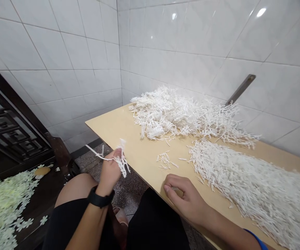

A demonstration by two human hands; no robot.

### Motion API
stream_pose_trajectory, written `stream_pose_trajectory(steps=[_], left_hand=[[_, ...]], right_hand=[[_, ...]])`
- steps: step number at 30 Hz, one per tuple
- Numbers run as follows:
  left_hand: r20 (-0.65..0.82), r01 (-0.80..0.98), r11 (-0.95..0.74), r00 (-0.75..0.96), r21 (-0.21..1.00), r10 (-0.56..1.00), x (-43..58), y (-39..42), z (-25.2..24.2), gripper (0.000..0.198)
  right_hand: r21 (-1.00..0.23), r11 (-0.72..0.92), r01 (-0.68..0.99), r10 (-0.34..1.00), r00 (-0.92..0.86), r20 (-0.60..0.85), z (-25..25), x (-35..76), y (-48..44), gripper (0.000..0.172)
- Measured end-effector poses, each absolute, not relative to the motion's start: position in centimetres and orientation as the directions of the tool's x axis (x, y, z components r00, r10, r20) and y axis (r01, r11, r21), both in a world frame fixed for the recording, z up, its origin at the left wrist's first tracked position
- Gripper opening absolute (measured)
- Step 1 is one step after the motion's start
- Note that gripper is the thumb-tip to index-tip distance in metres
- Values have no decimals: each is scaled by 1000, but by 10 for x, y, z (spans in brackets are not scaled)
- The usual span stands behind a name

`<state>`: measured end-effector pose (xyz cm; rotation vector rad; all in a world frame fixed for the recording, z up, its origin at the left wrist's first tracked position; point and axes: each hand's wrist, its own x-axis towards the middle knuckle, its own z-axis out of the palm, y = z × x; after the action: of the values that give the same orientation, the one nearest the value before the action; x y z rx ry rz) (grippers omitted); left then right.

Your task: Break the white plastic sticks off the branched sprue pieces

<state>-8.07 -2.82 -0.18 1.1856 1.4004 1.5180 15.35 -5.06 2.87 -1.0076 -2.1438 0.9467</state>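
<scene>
My left hand [110,170] is closed around a thin, white, branching plastic sprig [122,163], held over the floor beside the table's near edge. One forked end juts out to the left, and a blurred cluster hangs to the right. My right hand [183,196] is at the table's front edge, its thumb and forefinger curled together in a loop. Whatever its curled fingers may hold is hidden. Several small loose white pieces [164,160] lie on the tabletop [144,152] just beyond it.
A tangled heap of white sprigs [176,113] sits against the tiled wall. Another pile of short white pieces [256,184] spreads along the table's right side. On a dark wooden seat at left are pale yellow-green flower shapes [3,205]. A metal bracket [241,90] stands behind the heap.
</scene>
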Motion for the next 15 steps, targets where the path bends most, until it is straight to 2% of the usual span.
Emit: stream_pose_trajectory(steps=[2,4,6,8,10,13,15], left_hand=[[134,72,-119,-286,990,949,-93,-27,0,38],[129,82,-113,-233,990,964,-91,-29,3,39],[141,88,-128,-162,988,977,-78,-34,4,40],[155,86,-145,-120,986,981,-61,-37,4,40],[140,83,-130,-126,988,982,-46,-40,4,41],[127,80,-114,-179,990,976,-29,-45,3,40],[143,49,-136,-197,990,970,-22,-49,3,37]], right_hand=[[-736,500,457,823,-516,238,26,158,-43,23],[-620,549,560,829,-455,323,22,162,-33,17],[-489,571,660,815,-385,434,19,165,-25,17],[-451,569,688,799,-330,503,19,165,-23,20],[-546,552,630,824,-315,470,22,163,-27,16],[-757,439,484,882,-392,261,29,156,-37,18],[-836,359,415,870,-474,138,31,151,-41,19]])
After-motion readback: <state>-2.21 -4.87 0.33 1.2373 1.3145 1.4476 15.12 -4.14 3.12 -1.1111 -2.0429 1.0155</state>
